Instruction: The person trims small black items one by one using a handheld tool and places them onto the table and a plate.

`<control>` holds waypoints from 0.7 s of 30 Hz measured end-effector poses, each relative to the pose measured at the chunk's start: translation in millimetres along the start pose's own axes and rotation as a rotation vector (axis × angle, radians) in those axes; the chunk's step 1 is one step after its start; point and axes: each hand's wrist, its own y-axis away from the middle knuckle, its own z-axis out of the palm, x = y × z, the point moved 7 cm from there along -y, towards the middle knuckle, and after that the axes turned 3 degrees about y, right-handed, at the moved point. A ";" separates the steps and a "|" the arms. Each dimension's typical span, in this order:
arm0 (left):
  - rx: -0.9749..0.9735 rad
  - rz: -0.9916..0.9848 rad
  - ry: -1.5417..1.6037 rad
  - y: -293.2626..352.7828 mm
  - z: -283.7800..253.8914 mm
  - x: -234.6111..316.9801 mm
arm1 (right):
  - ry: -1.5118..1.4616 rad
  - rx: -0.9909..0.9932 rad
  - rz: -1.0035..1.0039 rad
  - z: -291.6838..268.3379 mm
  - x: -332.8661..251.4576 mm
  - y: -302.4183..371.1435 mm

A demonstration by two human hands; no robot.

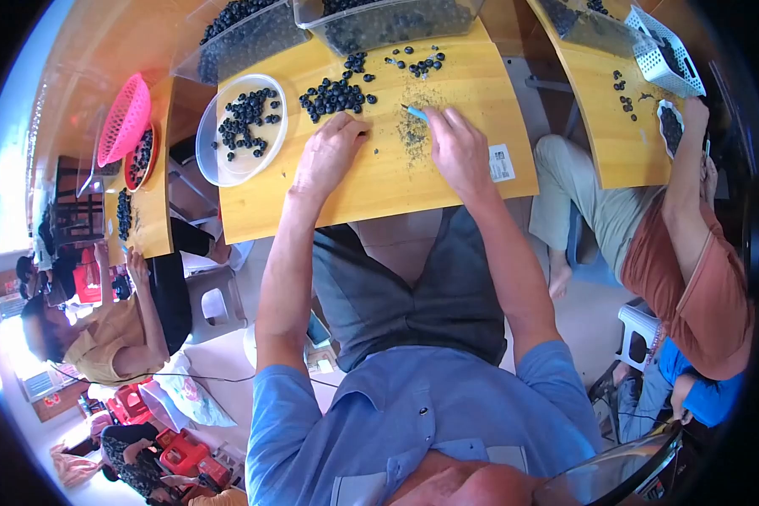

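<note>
My right hand [461, 152] is closed round a slim light-blue tool [417, 113] with a small dark tip, pointing left over scattered dark crumbs [413, 135]. My left hand [331, 153] rests at the table with curled fingers, just below a cluster of dark round berry-like balls [333, 98]; what it pinches, if anything, is hidden. A smaller group of the same balls [426, 64] lies farther back. Left of my left hand stands a clear round bowl [204, 145] holding many loose balls [249, 120].
Two clear bins [388, 32] [257, 42] full of dark balls stand at the table's far edge. A white label [501, 163] lies by its right edge. People sit at side tables [624, 156] to the right and left, where a pink basket [125, 120] stands.
</note>
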 end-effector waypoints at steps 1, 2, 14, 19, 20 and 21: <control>-0.006 -0.074 0.079 2.7 -0.9 -4.9 | 0.003 -0.003 0.002 -1.5 -2.3 0.3; -0.013 -0.148 0.159 5.8 -1.3 -9.7 | 0.008 -0.006 0.003 -2.5 -4.4 1.0; 0.350 -0.592 1.087 -1.5 43.6 -8.0 | 0.016 0.000 -0.007 0.8 1.5 -1.0; 0.348 -0.590 0.996 6.6 55.4 -3.0 | -0.022 0.007 -0.050 -4.4 -10.4 -4.5; 0.356 -0.580 0.950 6.5 54.1 -1.4 | -0.041 -0.001 -0.056 -5.6 -11.3 -4.4; 0.359 -0.585 0.954 5.7 52.9 -0.5 | -0.041 -0.006 -0.060 -6.6 -12.5 -4.7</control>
